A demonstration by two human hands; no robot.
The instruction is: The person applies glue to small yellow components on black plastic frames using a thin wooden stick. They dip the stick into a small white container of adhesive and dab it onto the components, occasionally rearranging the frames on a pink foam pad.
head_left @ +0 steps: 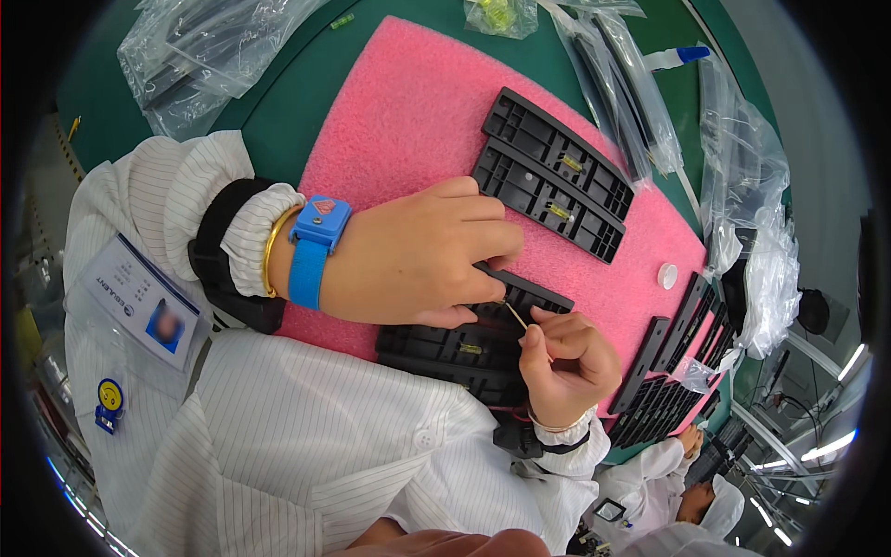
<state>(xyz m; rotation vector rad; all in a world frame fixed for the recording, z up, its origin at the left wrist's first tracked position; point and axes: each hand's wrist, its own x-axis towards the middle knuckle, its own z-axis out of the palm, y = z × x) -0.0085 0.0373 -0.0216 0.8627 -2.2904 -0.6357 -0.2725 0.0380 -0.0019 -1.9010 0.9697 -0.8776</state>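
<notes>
My left hand (418,251), with a blue strap on its wrist, is bent over a black ribbed plastic part (432,345) on the pink foam mat. Its fingers are curled together; whatever they grip is hidden. From the right, my right hand (568,357) pinches a thin pale stick (515,315) between thumb and forefinger. The stick's tip meets the left fingertips, above the black part. A small yellow-green vial (471,349) sits in that part. Beyond my hands lies a pair of similar black parts (554,176) with two more such vials.
Pink foam (371,121) covers the green table (278,111). Clear bags (209,65) lie at the far left, and bagged dark strips (622,84) at the far right. A small white cap (667,276) and more black parts (664,399) are at right. Another person (650,473) works nearby.
</notes>
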